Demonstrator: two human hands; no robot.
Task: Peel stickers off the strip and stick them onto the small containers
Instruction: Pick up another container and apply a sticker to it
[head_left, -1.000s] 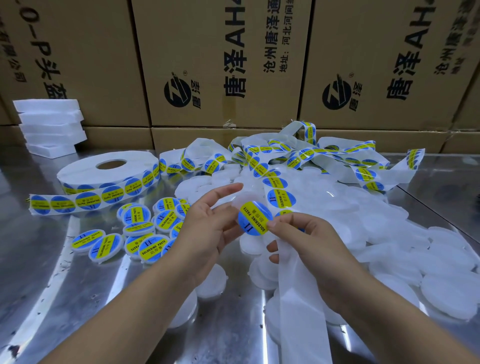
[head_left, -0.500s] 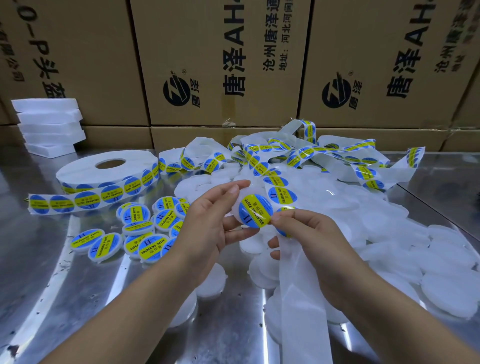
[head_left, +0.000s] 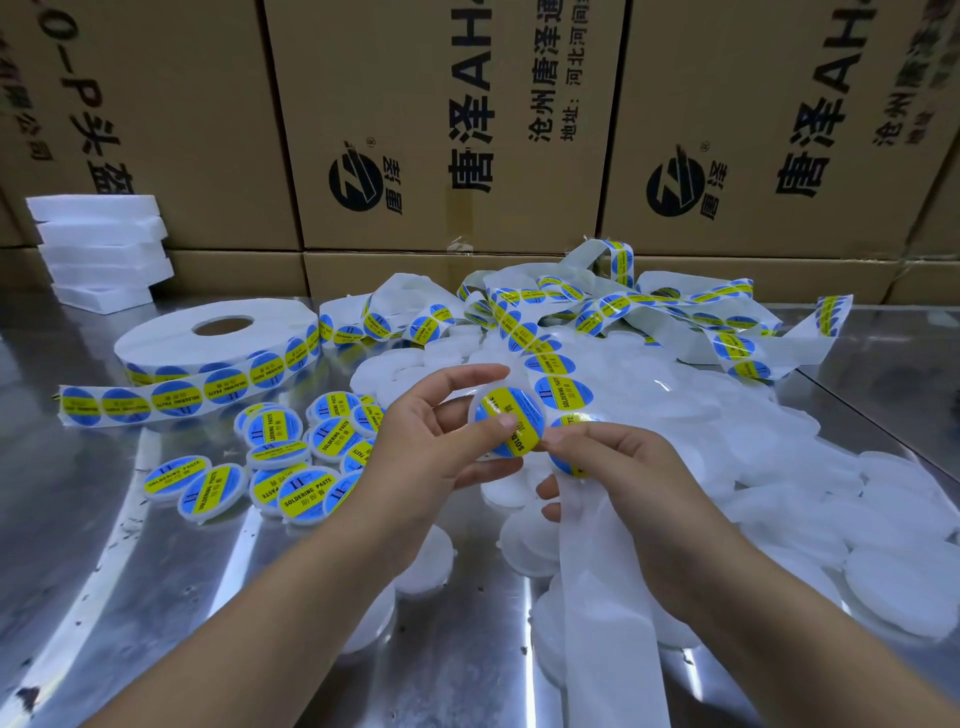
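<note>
The left hand (head_left: 431, 452) is now bringing its thumb onto the sticker (head_left: 511, 413), its fingers (head_left: 467, 375) gripping the container (head_left: 480, 402) at frame centre. The right hand (head_left: 628, 473) is pinching the strip (head_left: 602, 597) just beside it. Pressing from the centre outward is looking wisest.

A packing or warehouse workroom: printed cartons (head_left: 447, 124) are stacked as a wall behind a steel surface (head_left: 104, 545). In front of the cartons lie a label roll (head_left: 208, 343), foam slabs (head_left: 98, 249) and heaped white containers (head_left: 779, 467).
</note>
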